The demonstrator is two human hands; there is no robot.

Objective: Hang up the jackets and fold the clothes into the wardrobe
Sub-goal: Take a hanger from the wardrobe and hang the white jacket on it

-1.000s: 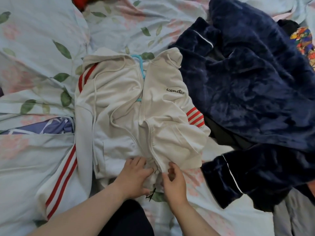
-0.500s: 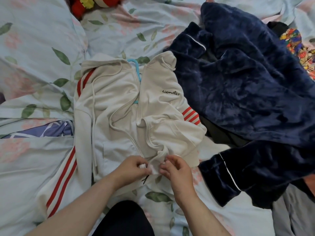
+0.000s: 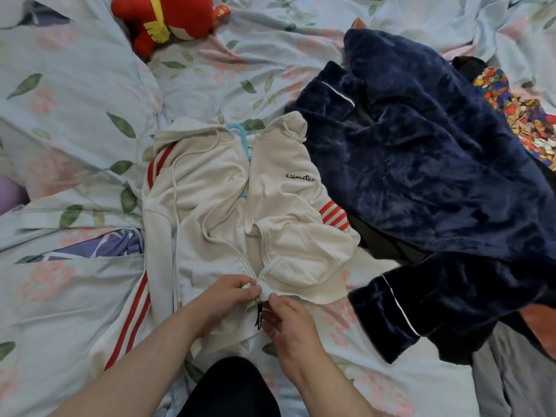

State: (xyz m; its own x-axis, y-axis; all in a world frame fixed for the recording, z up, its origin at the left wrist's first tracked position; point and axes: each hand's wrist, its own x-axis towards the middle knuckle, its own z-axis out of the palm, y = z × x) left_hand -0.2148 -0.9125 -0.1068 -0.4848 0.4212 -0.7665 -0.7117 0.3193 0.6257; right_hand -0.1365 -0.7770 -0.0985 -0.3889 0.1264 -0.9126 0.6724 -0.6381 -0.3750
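Both hands have drawn together at the bottom of the zip since a second ago, when they lay flatter on the cloth, and the two lower corners of the jacket [image 3: 210,206] now meet between them. The left hand [image 3: 228,296] pinches the corner of one front with curled fingers, and the right hand [image 3: 288,323], just beside it, pinches the hem of the other front between thumb and forefinger. A dark zip pull [image 3: 258,314] hangs between the two hands, touching the right thumb. The white jacket, red-striped on its sleeves, lies front up on the bed [image 3: 75,85], spread away from the hands, its zip open from the hands up to the collar. A pale blue hanger [image 3: 242,139] shows in the neck opening, at the end far from the hands. Right of the right hand, a navy fleece robe [image 3: 421,176] lies heaped, overlapping the jacket's shoulder, with a bright patterned cloth [image 3: 511,115] past it. Far beyond the left hand, a red plush toy [image 3: 168,22] rests on the flowered sheet.
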